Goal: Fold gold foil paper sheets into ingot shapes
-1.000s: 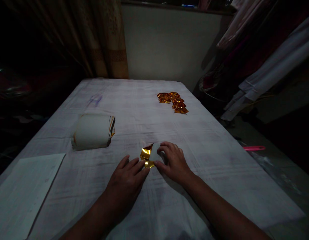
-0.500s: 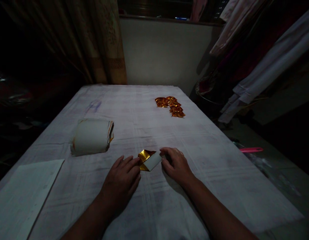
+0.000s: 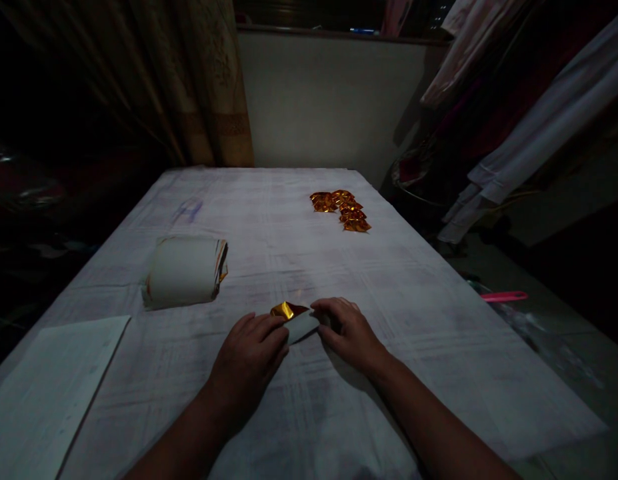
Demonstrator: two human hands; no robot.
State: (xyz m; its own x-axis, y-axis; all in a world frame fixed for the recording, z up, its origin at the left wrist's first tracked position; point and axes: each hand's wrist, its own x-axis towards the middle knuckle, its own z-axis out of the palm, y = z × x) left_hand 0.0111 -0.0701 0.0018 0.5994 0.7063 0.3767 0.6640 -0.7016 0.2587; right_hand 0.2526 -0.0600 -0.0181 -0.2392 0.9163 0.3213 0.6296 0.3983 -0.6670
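Observation:
Between my two hands, just above the tablecloth, is a partly folded sheet of gold foil paper [image 3: 301, 325], its pale backing facing me and a shiny gold flap along its far side. My left hand [image 3: 255, 343] grips the left end, with fingers bent over the paper. The right end is pinched between the thumb and fingers of my right hand [image 3: 349, 330]. My fingers hide both ends of the sheet. Farther off at the right lie several folded gold foil pieces [image 3: 353, 215], overlapping in a bent row.
A thick stack of pale paper with gold edges [image 3: 183, 272] lies left of my hands. Nearer at the left is a large white sheet or board [image 3: 53, 380]. Clothes [image 3: 529, 127] hang beyond the right table edge; a curtain [image 3: 213, 80] hangs behind the table's far left.
The paper has tilted up and folded narrower, so less gold shows on its near left side. My left hand has moved slightly right, and my right hand slightly left.

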